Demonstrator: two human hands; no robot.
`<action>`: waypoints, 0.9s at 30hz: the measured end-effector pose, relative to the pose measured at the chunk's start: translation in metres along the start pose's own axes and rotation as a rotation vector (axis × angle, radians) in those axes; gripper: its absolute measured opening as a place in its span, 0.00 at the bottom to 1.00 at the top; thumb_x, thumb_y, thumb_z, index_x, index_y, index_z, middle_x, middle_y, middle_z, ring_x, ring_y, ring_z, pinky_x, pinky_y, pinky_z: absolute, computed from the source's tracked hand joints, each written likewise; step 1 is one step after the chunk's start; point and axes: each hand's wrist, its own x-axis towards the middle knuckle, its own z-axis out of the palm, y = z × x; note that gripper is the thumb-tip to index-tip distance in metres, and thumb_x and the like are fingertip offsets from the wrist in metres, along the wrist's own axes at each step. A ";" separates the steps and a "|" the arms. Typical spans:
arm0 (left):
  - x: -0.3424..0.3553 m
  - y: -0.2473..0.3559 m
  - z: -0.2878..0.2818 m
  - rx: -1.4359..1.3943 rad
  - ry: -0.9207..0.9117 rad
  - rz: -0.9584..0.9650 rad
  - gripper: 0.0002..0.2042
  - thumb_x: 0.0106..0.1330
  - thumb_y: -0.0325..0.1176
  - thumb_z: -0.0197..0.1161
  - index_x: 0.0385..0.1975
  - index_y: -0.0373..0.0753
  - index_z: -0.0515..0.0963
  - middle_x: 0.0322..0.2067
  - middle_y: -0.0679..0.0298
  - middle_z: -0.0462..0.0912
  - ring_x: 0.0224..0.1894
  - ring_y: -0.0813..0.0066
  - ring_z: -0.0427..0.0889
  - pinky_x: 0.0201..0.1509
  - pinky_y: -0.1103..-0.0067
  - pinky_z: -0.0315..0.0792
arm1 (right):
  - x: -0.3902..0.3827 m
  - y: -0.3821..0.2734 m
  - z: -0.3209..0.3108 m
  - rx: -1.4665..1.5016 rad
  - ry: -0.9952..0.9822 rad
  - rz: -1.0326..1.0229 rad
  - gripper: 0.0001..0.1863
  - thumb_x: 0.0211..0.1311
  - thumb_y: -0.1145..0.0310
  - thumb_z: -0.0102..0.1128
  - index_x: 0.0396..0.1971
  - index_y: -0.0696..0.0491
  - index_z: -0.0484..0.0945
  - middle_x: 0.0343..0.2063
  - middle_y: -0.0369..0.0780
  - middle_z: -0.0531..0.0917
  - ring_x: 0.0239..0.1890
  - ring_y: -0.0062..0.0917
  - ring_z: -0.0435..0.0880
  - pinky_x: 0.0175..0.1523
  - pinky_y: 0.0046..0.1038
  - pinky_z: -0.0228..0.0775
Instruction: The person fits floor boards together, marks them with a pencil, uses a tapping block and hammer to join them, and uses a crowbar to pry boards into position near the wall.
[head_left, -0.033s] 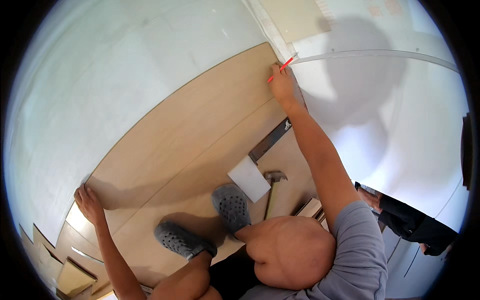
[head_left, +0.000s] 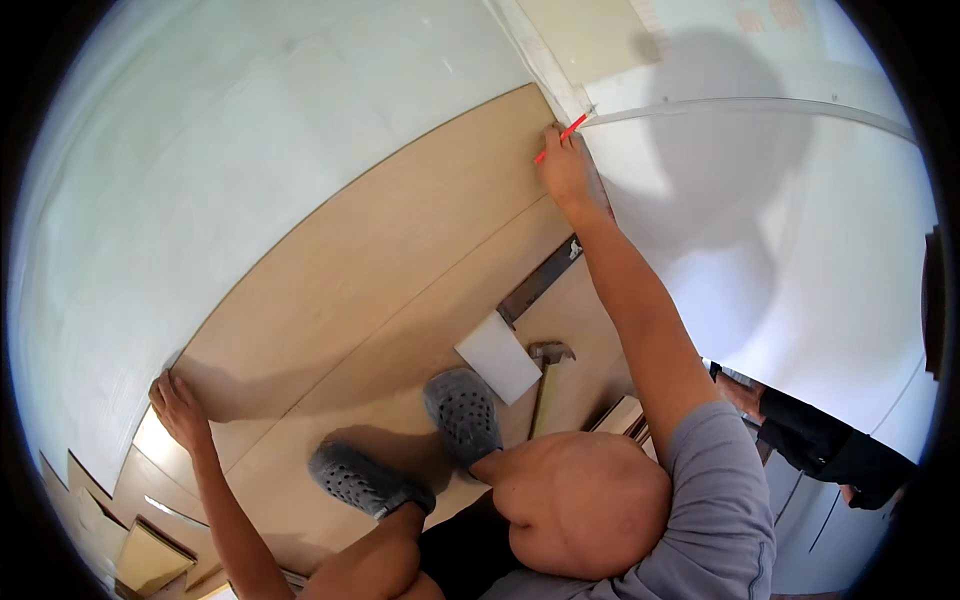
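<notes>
A long light-wood floor plank [head_left: 370,230] lies along the foot of the pale wall, from the corner at the upper right down to the left. My left hand [head_left: 178,412] grips the plank's left end, its fingers curled over the edge by the wall. At the other end, my right hand [head_left: 564,170] rests on the plank beside the white panel, closed round a red pencil [head_left: 575,127]. The pencil's upper end slants towards the corner. Part of the right hand's fingertips is hidden.
Grey clogs [head_left: 462,412] on my feet stand on laid boards. Close by lie a white block [head_left: 498,358], a dark metal bar [head_left: 540,282] and a hammer [head_left: 545,385]. Board offcuts [head_left: 152,555] lie lower left. Another person's dark sleeve [head_left: 815,435] shows at right, past the white panel [head_left: 830,220].
</notes>
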 end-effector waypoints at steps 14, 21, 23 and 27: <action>0.002 -0.004 0.002 0.006 -0.001 0.040 0.15 0.76 0.37 0.53 0.55 0.36 0.77 0.53 0.51 0.76 0.56 0.50 0.76 0.58 0.59 0.71 | 0.021 -0.014 0.006 -0.042 -0.036 0.019 0.24 0.58 0.68 0.64 0.52 0.60 0.70 0.58 0.51 0.77 0.61 0.47 0.73 0.62 0.45 0.71; 0.006 0.004 0.000 0.026 -0.031 0.020 0.16 0.77 0.39 0.53 0.54 0.35 0.77 0.52 0.50 0.76 0.56 0.49 0.76 0.57 0.59 0.72 | 0.048 -0.015 0.016 -0.009 -0.007 0.106 0.26 0.59 0.71 0.60 0.57 0.60 0.66 0.56 0.54 0.77 0.60 0.47 0.74 0.61 0.45 0.70; 0.007 0.012 -0.003 0.035 -0.042 0.023 0.16 0.76 0.38 0.53 0.54 0.34 0.77 0.52 0.50 0.76 0.55 0.49 0.76 0.58 0.59 0.72 | 0.047 -0.011 0.023 -0.106 0.021 0.092 0.27 0.60 0.71 0.60 0.59 0.60 0.65 0.56 0.54 0.77 0.60 0.46 0.74 0.60 0.45 0.71; 0.007 0.007 -0.004 0.061 -0.051 0.009 0.16 0.76 0.37 0.52 0.55 0.34 0.76 0.52 0.49 0.75 0.54 0.48 0.76 0.57 0.58 0.71 | 0.052 -0.032 0.000 -0.021 -0.184 0.128 0.25 0.61 0.69 0.60 0.57 0.60 0.69 0.53 0.52 0.79 0.59 0.45 0.76 0.59 0.45 0.72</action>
